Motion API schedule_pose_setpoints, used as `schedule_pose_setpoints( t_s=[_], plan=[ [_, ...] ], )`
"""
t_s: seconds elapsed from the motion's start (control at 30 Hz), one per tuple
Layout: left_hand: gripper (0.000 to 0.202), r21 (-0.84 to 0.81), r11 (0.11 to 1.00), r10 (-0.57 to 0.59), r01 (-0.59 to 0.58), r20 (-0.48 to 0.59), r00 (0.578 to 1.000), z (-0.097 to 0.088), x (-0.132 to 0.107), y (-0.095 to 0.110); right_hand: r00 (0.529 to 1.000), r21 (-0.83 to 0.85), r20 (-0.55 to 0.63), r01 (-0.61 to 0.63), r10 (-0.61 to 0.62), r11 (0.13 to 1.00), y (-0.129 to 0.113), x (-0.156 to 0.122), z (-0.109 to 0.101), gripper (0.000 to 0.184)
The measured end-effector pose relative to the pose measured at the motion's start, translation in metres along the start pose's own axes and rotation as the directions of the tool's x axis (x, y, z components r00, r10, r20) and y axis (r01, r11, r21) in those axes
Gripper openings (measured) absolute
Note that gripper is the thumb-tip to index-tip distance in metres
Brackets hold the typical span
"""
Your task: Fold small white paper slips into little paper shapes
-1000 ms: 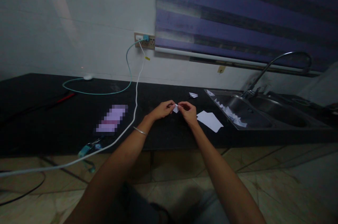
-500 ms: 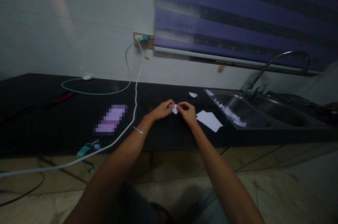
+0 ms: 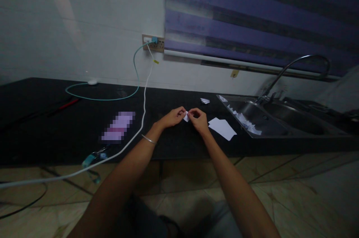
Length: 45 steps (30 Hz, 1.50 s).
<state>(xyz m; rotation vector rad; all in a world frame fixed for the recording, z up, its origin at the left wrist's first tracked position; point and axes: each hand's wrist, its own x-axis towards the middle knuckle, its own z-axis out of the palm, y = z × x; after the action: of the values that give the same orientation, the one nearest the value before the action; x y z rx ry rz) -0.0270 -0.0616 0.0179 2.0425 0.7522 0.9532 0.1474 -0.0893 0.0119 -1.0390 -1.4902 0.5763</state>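
Between my two hands is a small white piece of paper (image 3: 186, 117), pinched above the black countertop (image 3: 179, 144). My left hand (image 3: 174, 117) grips its left side with thumb and fingers together. On the other side, my right hand (image 3: 198, 119) pinches the paper's right edge; the fingers partly hide it. White paper sheets (image 3: 223, 128) lie in a fanned stack just right of my right hand. A little behind them rests a small folded paper piece (image 3: 205, 101).
Several folded paper pieces (image 3: 245, 123) line the left rim of the steel sink (image 3: 280, 133), under a curved faucet (image 3: 286, 67). A white cable (image 3: 144, 107) crosses the counter to the left, beside a pixelated pinkish item (image 3: 117, 126) and a lanyard (image 3: 89, 160).
Both hands keep their pinch on the small paper, with barely any visible shift. The other things stay where they were.
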Motion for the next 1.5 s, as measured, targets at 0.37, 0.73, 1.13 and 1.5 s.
schedule_pose_setpoints(
  t_s=[0.37,0.73,1.13,1.5],
  plan=[
    [0.042,-0.099,0.994,-0.040,0.054,0.131,0.991,-0.005,0.007,-0.017,0.994,0.089,0.030,-0.104,0.102,0.991,-0.006,0.000,0.000,0.025],
    [0.038,-0.292,0.953,-0.071,0.079,0.040,0.997,-0.006,0.009,-0.023,0.991,0.163,0.014,-0.132,0.131,0.978,0.004,0.002,0.001,0.030],
    [0.028,-0.187,0.982,-0.005,-0.017,-0.118,0.993,-0.004,0.010,-0.014,0.963,0.298,0.006,-0.258,0.269,0.919,0.010,0.001,0.002,0.037],
    [0.027,-0.007,0.998,0.068,-0.070,-0.138,0.988,-0.005,0.007,-0.004,0.978,0.211,0.058,-0.208,0.200,0.955,0.008,0.000,0.000,0.037]
  ],
)
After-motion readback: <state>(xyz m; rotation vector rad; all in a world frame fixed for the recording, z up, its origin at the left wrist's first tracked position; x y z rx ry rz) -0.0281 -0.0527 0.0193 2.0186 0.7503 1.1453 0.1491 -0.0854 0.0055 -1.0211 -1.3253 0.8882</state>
